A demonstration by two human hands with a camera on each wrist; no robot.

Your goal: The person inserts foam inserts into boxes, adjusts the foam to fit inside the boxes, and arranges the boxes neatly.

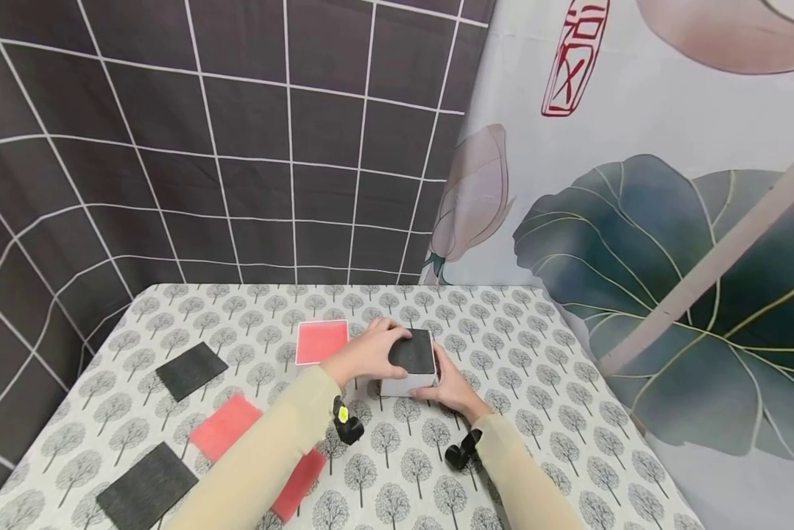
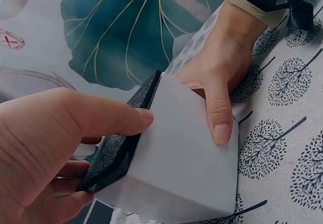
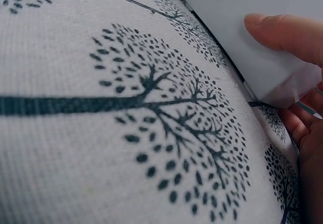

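A white box (image 1: 397, 386) stands on the tree-patterned tablecloth, with a black, rough-textured pad (image 1: 413, 353) on its top. My left hand (image 1: 369, 353) grips the pad from the left, thumb at the near edge and fingers at the far edge. In the left wrist view, the thumb tip overlaps the rim where pad (image 2: 121, 143) and box (image 2: 181, 153) meet. My right hand (image 1: 455, 390) holds the box low on its right side. Its thumb (image 3: 282, 35) lies on the white near face in the right wrist view, while its other fingers go round the side, partly hidden.
A red square with a white border (image 1: 322, 341) lies behind my left forearm. Black sheets (image 1: 191, 370) (image 1: 147, 487) and red pieces (image 1: 224, 425) (image 1: 300, 484) are spread at left, some partly under the sleeve. A dark grid curtain (image 1: 251, 184) and a lotus-print curtain (image 1: 608, 294) bound the table.
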